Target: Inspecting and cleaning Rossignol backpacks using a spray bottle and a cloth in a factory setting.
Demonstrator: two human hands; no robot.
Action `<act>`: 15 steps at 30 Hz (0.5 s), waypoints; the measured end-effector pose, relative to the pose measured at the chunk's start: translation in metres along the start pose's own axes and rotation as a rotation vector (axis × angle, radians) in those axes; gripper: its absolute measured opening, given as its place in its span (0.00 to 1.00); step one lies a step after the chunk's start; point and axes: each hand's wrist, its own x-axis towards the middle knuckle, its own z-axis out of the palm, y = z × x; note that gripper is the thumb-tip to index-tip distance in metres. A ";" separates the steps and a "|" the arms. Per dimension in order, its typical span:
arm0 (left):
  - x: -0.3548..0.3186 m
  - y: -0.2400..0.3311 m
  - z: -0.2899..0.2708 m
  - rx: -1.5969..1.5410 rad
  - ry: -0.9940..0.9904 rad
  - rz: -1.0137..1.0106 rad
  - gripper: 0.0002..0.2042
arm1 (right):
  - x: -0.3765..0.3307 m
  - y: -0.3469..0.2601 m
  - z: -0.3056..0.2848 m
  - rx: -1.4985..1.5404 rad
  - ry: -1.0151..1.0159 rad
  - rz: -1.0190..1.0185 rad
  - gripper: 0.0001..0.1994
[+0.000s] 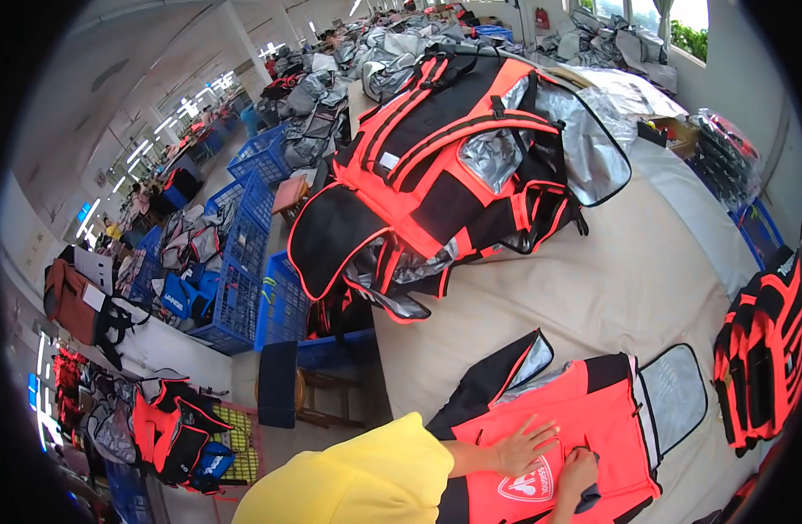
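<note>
A neon red-and-black bag point(584, 397) lies flat on the cloth-covered table, a silver-lined flap point(676, 393) folded out at its right end. My left hand point(525, 447) rests on its red panel, fingers spread, beside a white-outlined shield emblem point(530, 486). Close by on the right, my right hand point(578, 470) is closed against the same panel. Whatever its fingers hold is hidden. Some dark blue material point(588, 498) shows at the outer side of that hand. A yellow sleeve point(357, 476) covers my left arm.
Farther up the beige table point(628, 279) sits a pile of similar bags point(444, 157) with straps and open silver-lined flaps. More bags point(763, 358) stand at the right edge. Blue crates point(244, 262) and a wooden stool point(326, 397) are on the left. Silver material point(383, 57) is heaped behind.
</note>
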 end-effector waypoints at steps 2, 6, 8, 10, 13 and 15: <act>-0.002 0.000 0.004 -0.011 0.036 0.017 0.39 | -0.006 -0.004 -0.002 0.085 -0.037 -0.010 0.11; -0.002 0.001 -0.002 -0.017 -0.023 0.004 0.39 | -0.012 -0.001 0.007 -0.086 0.055 -0.113 0.10; -0.003 0.001 -0.005 -0.015 -0.047 -0.003 0.39 | -0.004 0.018 0.002 -0.058 0.139 -0.015 0.12; -0.002 0.000 -0.004 -0.015 -0.037 0.029 0.39 | 0.000 0.002 0.012 -0.172 0.074 0.068 0.12; -0.002 -0.004 0.002 -0.012 0.050 0.014 0.40 | 0.003 -0.032 0.015 -0.042 0.086 -0.042 0.11; -0.005 -0.001 -0.001 -0.008 -0.021 0.002 0.40 | -0.003 -0.007 0.004 -0.088 0.008 0.021 0.11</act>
